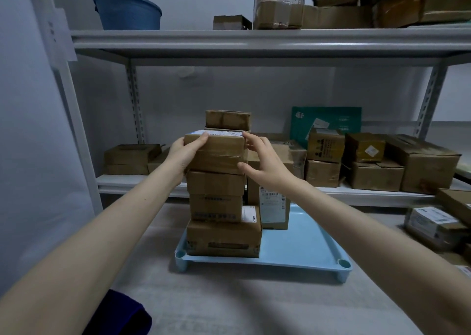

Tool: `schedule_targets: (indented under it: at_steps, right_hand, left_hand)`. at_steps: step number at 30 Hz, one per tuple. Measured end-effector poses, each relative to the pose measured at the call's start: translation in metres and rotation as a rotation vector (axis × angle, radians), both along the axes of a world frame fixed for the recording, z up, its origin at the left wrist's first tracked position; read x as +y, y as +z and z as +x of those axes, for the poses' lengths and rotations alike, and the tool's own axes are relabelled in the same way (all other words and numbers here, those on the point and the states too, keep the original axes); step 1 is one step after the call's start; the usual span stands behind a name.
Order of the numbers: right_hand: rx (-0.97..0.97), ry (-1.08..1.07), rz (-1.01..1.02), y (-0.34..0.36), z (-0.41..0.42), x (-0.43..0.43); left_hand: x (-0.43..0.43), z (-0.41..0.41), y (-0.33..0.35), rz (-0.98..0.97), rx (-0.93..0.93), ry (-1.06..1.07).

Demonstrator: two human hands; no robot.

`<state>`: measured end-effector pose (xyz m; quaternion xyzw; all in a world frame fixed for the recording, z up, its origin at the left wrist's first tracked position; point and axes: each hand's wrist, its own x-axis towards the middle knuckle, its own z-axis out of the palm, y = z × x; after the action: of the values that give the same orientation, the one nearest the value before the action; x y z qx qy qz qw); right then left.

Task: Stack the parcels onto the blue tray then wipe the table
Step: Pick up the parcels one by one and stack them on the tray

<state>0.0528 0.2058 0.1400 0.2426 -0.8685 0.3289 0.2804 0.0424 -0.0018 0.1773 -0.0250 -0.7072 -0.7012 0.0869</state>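
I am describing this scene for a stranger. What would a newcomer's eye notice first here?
A tall stack of parcels rises on the left part of the blue tray, mid-table. The left hand grips an upper parcel from the left; the right hand, fingers spread, is at its right side. A dark blue cloth lies at the near left edge.

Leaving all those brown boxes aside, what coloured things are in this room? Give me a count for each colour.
Light blue: 1, the tray
Mid blue: 1, the bucket
Dark blue: 1, the cloth
Green: 1, the mailer
Total: 4
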Motion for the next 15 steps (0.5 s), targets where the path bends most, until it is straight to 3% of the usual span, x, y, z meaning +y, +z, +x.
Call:
schedule_targets:
  at_steps: [9,15]
  right_hand:
    - [0.006,0.014,-0.089,0.0,0.0,-0.002]
    - [0.009,0.006,-0.109,-0.004,0.004,0.001]
  left_hand:
    - [0.003,-0.006,-0.001,-0.032,-0.003,0.087]
    - [0.012,0.004,0.006,-0.292,0.301,0.363]
